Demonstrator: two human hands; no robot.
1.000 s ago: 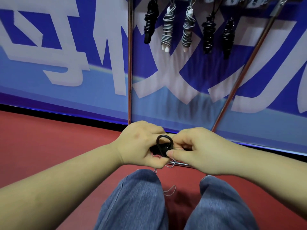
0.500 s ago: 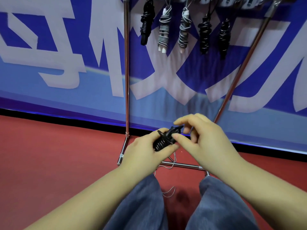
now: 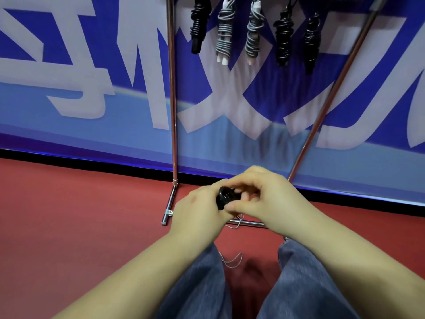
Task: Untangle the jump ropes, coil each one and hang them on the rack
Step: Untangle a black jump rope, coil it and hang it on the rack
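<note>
A coiled black jump rope [image 3: 225, 197] sits between both hands, low in the middle of the view. My left hand [image 3: 199, 214] grips the bundle from the left. My right hand [image 3: 264, 199] curls over it from the right, thumb and fingers pinching the black cord at the bundle's end. Most of the bundle is hidden by the fingers. The metal rack [image 3: 172, 93] stands in front, with several coiled ropes hanging at the top: a black one [image 3: 199, 24], two grey ones [image 3: 225, 31] and two more black ones [image 3: 284, 33].
A thin grey rope [image 3: 232, 261] lies loose on the red floor between my knees and up by the rack's base bar [image 3: 247, 224]. A blue and white banner wall [image 3: 92, 88] stands right behind the rack. My legs in jeans fill the bottom.
Both hands with the black bundle have lifted away from my lap toward the rack. The open loop seen a second ago is gone, and the right hand has shifted over the bundle.
</note>
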